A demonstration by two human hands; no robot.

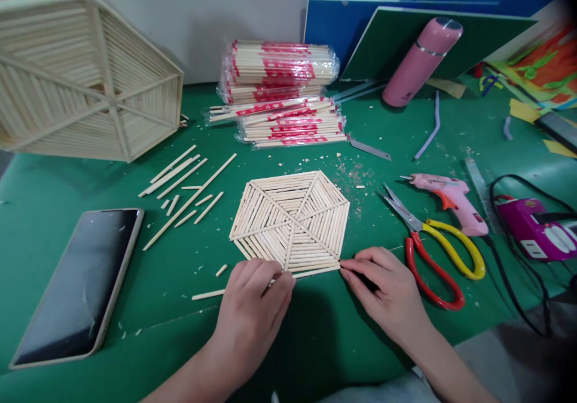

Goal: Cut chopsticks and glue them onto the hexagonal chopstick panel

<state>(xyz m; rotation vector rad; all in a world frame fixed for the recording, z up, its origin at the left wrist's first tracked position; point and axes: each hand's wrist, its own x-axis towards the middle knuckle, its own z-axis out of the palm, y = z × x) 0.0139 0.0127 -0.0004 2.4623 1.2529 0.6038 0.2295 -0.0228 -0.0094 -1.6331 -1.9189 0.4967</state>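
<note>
A flat hexagon of glued wooden sticks (291, 218) lies on the green mat (180, 307). My left hand (255, 304) is curled, its fingertips pressing a loose stick (315, 271) against the hexagon's near edge. My right hand (383, 286) pinches the right end of that same stick at the hexagon's near right corner. The stick's left part is hidden under my left fingers.
Loose cut sticks (184, 190) and a phone (79, 283) lie to the left. A big stick hexagon structure (81, 72) stands at the far left. Packs of chopsticks (279, 90) sit behind. Scissors (435, 250), a pink glue gun (451, 199), a purple tool (534, 226) and a pink bottle (421, 60) are to the right.
</note>
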